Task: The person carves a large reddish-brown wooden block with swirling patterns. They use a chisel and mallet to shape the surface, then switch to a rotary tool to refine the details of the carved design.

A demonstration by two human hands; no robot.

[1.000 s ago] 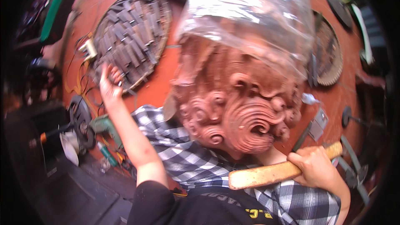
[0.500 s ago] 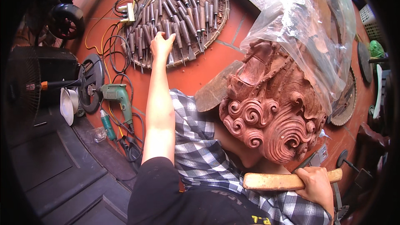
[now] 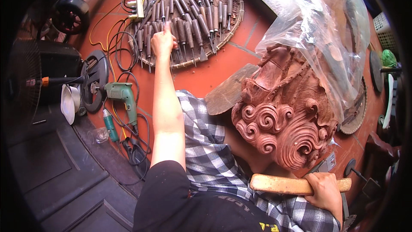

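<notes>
1. Carved reddish-brown wooden piece, at three o'clock: deep spiral curls, ridged swirls, clear plastic sheet draped over its upper part.
2. Right hand, between four and five o'clock: fingers wrapped round a worn, honey-coloured wooden bar.
3. Left hand, at eleven o'clock: fingers curled, thumb raised over dark-handled chisels in a round woven tray; cannot tell whether they grip one.

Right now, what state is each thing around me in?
Left hand: over the round tray, grip unclear.
Right hand: closed around the wooden bar.
Wooden bar: held crosswise.
Carving: partly covered.
Plastic sheet: crumpled, draped over the carving.
Chisels: lying in the round tray.
Green drill: lying down, not held.
</notes>
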